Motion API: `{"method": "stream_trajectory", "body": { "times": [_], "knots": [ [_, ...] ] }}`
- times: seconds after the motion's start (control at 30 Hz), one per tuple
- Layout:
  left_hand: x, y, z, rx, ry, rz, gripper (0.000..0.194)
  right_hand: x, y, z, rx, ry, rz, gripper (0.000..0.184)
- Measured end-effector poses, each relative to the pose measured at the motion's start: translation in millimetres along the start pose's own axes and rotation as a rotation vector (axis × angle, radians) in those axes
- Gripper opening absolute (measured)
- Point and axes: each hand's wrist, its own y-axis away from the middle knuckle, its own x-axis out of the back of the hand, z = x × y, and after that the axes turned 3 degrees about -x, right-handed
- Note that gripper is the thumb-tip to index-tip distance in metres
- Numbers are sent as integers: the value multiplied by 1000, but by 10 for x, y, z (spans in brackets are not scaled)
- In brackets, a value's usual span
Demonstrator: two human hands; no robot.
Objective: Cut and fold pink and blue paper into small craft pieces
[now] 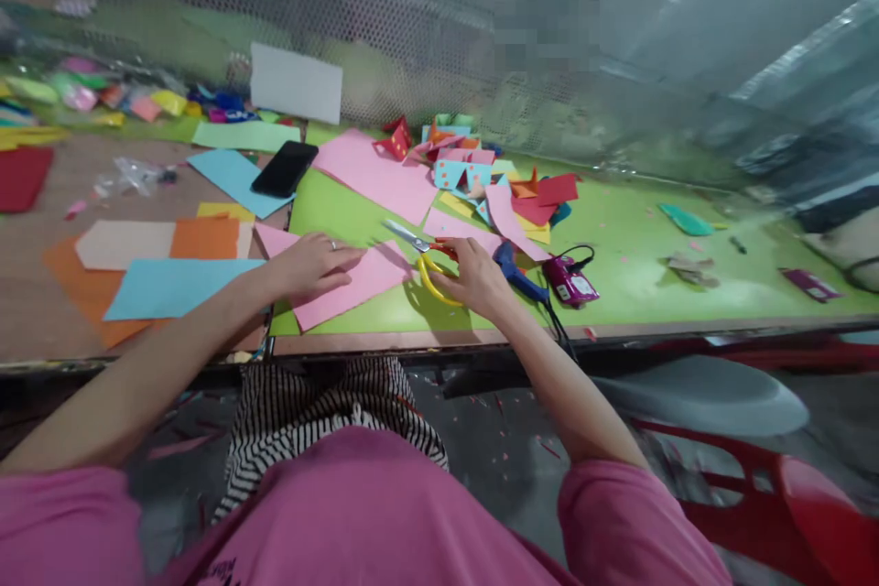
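My left hand (317,264) lies with its fingers stretched over a sheet of pink paper (357,288) near the table's front edge. To its right, my right hand (473,275) is closed on a pair of scissors (438,279) with yellow and red-orange handles. The metal blades are up and to the left, just beyond the pink sheet's right corner. Just right of that hand is a blue glue gun (518,273), partly behind the wrist. Blue paper (179,287) and orange paper (86,279) lie under and left of my left forearm.
A black phone (285,168) lies behind my left hand. Coloured paper cut-outs (467,167) are heaped at the back. A purple box with a cord (571,280) sits right of the glue gun. A grey stool seat (707,394) and red chair (817,504) stand at the lower right.
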Motion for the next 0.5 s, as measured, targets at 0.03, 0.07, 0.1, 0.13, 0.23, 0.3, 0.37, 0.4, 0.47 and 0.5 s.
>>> {"method": "stream_trajectory", "body": {
  "times": [0.03, 0.07, 0.1, 0.13, 0.23, 0.3, 0.37, 0.4, 0.47, 0.5],
  "knots": [
    [17, -36, -2, 20, -11, 0, 50, -43, -29, 105, -31, 24, 28, 46],
    [36, -71, -7, 46, -19, -1, 53, -90, -64, 195, -61, 43, 52, 47],
    [57, -104, -12, 77, -20, -1, 55, -135, -102, 268, -94, 63, 63, 47],
    [81, -132, -15, 111, -13, -3, 58, -176, -141, 322, -127, 80, 64, 47],
    [156, -185, -10, 221, 48, -17, 60, -264, -253, 396, -192, 111, 50, 44],
    [194, -196, 5, 281, 103, -15, 52, -289, -311, 396, -210, 119, 46, 43],
    [215, -195, 20, 320, 154, 4, 42, -283, -351, 366, -227, 125, 34, 43],
    [222, -192, 27, 330, 180, 23, 36, -268, -366, 339, -234, 127, 26, 43],
    [245, -184, 44, 334, 233, 65, 26, -220, -389, 257, -244, 134, 29, 41],
    [266, -180, 58, 331, 253, 80, 23, -191, -400, 202, -241, 143, 40, 41]
  ]
}}
